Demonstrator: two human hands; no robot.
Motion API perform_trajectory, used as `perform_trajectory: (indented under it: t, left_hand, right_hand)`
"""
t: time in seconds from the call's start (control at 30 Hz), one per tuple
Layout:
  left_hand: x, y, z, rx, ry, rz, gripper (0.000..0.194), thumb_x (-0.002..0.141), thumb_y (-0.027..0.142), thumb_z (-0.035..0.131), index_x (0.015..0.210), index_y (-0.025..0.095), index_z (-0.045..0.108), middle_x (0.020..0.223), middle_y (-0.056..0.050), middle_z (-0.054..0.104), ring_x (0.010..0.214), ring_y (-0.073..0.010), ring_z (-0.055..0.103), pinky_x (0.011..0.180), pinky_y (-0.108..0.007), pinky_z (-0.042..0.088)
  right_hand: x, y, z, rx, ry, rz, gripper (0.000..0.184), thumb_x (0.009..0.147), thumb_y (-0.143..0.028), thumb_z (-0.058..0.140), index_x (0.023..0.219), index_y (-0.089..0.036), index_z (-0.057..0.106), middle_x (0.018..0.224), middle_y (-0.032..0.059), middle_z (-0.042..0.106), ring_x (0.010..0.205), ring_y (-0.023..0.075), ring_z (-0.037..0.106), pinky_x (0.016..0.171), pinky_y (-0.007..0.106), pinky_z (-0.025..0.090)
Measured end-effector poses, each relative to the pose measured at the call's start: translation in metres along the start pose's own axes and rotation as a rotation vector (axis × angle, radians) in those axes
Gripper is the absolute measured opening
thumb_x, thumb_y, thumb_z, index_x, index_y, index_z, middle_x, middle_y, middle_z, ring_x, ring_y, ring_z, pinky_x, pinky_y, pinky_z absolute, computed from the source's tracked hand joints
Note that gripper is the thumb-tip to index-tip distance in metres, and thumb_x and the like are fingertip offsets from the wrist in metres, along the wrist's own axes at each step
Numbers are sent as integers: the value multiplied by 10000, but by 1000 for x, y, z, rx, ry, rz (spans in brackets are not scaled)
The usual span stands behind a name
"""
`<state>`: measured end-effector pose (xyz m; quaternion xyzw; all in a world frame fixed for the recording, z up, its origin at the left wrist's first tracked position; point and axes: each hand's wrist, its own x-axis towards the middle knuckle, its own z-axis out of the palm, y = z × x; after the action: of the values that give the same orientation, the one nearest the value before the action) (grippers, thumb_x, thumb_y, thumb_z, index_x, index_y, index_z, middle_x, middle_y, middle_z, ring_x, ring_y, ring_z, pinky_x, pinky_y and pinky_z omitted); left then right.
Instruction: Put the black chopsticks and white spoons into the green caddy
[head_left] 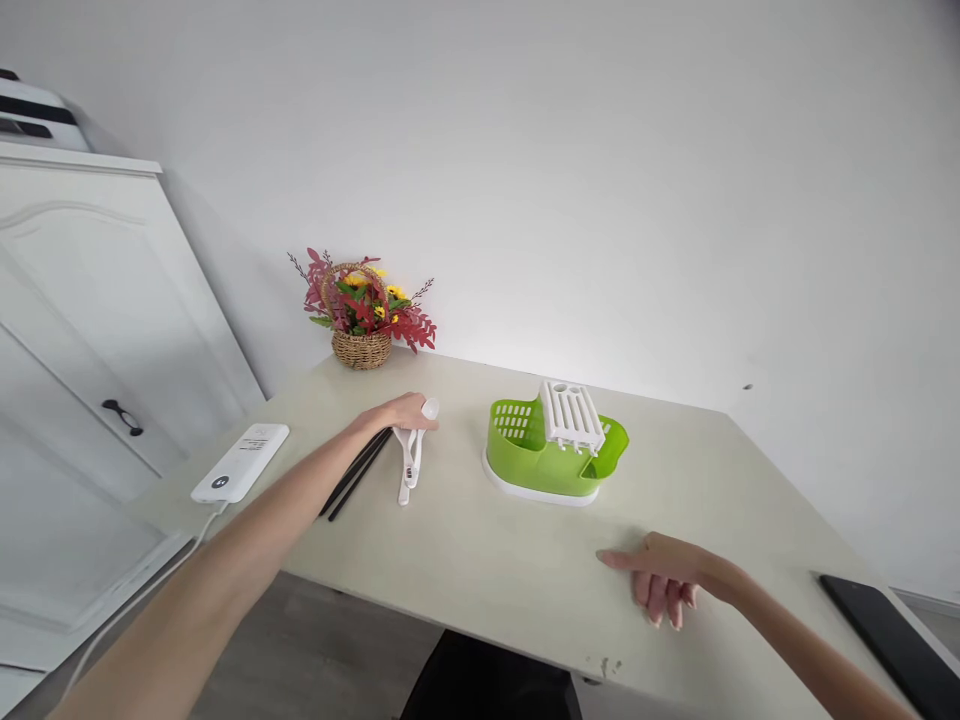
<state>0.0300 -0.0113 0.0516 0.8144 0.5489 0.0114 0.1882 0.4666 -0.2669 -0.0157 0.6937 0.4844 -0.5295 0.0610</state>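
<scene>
The left hand point(409, 411), left of the green caddy, is curled closed around smooth white plastic utensils point(409, 470); a rounded end sticks out past the fingers, and the grip hides how many there are. The right hand point(664, 575), to the caddy's near right, is loosely half open, 1 finger extended and the others bent, with nothing in its grasp. Beside the left hand lie 2 slim black sticks point(360, 475). The green caddy point(536, 465) is glossy, rounded plastic with perforated sides, a slotted white rack point(574, 412) on top and a white base. Farther left of it is a flat white power bank point(244, 462); behind-left, a coarse woven flower basket point(361, 350); far right, a black phone point(889, 630). All sit on a pale, smooth worktop point(465, 550). Beyond the caddy stands a plain wall point(600, 200); far left, a white panelled cabinet point(82, 340).
</scene>
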Motion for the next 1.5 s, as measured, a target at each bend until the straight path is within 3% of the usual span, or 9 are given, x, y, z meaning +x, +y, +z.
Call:
perform_trajectory:
  t: [0.3, 0.77, 1.17, 1.5]
  left_hand:
    - [12, 14, 12, 92, -88, 160, 238, 655, 410, 652, 569, 204, 569, 565, 0, 579, 541, -153, 518, 520, -260, 376]
    - [11, 11, 31, 53, -31, 366, 224, 692, 359, 646, 572, 202, 540, 553, 33, 571, 566, -127, 523, 521, -240, 358]
    - [-2, 7, 43, 107, 67, 558, 229, 738, 420, 701, 737, 226, 577, 825, -19, 699, 748, -195, 663, 661, -275, 444]
    - [-9, 13, 44, 202, 58, 548, 236, 749, 435, 708, 831, 233, 617, 948, -38, 680, 802, -220, 684, 669, -308, 461]
  right_hand:
    - [-2, -1, 4, 33, -12, 26, 820, 764, -898, 549, 613, -112, 729, 763, 218, 783, 450, 165, 686, 344, 191, 284]
    - [4, 6, 6, 46, -43, 53, 834, 800, -901, 494, 548, -127, 679, 703, 206, 771, 404, 157, 668, 288, 171, 266]
    - [19, 22, 9, 9, -89, 100, 863, 829, -910, 417, 532, -133, 648, 658, 203, 756, 421, 184, 689, 284, 182, 316]
    - [25, 31, 12, -3, -73, 135, 890, 799, -951, 382, 500, -143, 605, 673, 208, 760, 429, 191, 698, 247, 174, 273]
